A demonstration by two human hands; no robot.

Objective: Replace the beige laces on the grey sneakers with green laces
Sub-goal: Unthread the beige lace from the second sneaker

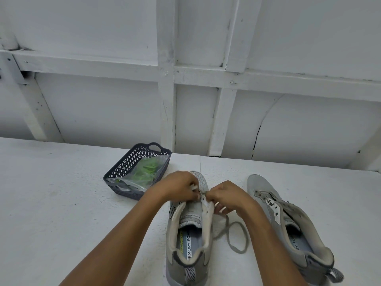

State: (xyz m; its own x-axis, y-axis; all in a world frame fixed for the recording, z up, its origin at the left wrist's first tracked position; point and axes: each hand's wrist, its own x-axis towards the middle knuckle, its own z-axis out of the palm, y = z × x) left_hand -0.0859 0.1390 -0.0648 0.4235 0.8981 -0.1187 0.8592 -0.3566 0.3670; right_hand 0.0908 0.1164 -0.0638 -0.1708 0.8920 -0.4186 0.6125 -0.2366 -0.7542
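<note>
Two grey sneakers on the white tabletop [61, 193], toes pointing away towards the wall [103, 100]. Centre sneaker [191, 234] upright, tongue exposed, eyelet flaps spread open, insole print readable inside. Right sneaker [288, 228] well apart from it, tipped onto its side, with no lace to be seen in its eyelets.

Both hands meeting over the front end of the centre sneaker's lacing, just behind the toe cap. Left hand [179, 186] reaching in from the left, fingers [192, 189] curled and pinching something pale at the lowest eyelets – lace or flap edge, cannot tell which. Right hand [226, 198] close beside it, almost touching, fingers [214, 200] clenched at the right-hand flap and gripping the beige lace [237, 238]. From under that hand, the lace trailing down onto the tabletop in a loose loop between the two sneakers, mostly pulled free of the eyelets.

Behind the left hand, a dark lattice basket [123, 168] with a cut-out handle, standing on the tabletop near the centre sneaker's toe – inside it a clear plastic bag [132, 182] with the green laces [146, 172] bunched within, bag lying slanted against the basket wall.
</note>
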